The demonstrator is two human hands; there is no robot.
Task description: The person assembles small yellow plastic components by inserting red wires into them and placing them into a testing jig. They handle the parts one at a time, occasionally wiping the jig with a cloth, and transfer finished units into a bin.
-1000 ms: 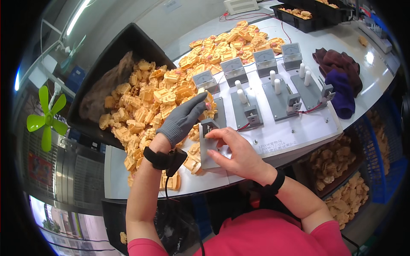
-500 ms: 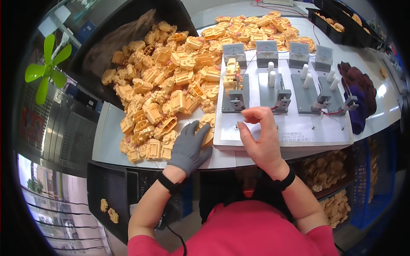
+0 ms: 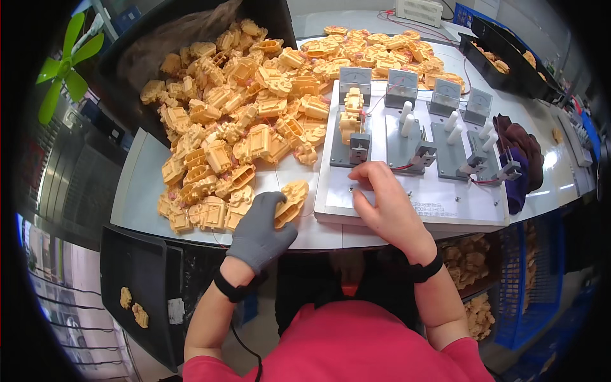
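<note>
Pinched between thumb and fingers of the grey-gloved left hand (image 3: pixel 258 232): a light orange-tan moulded plastic casing (image 3: pixel 294 198), knobbly and uneven in outline, with a narrow hollow opening along one side. Held near the front edge of the white table (image 3: pixel 324 235), just left of the test fixture (image 3: pixel 334 194); cannot tell whether touching the tabletop.

On the fixture's leftmost grey plate (image 3: pixel 339 155), a second casing (image 3: pixel 351 124) of the same colour, lying lengthwise behind a grey clamp block (image 3: pixel 359 146). Just in front of that block, the bare right hand (image 3: pixel 393 207), empty, thumb and forefinger curved with a gap between; contact with the block unclear.

Behind the plates, a row of four analogue meters (image 3: pixel 355 81). Farther left, a large heap of matching casings (image 3: pixel 235 127), spilling from a tilted black bin (image 3: pixel 143 51). Right of the fixture, brown and purple cloth (image 3: pixel 519 137).
</note>
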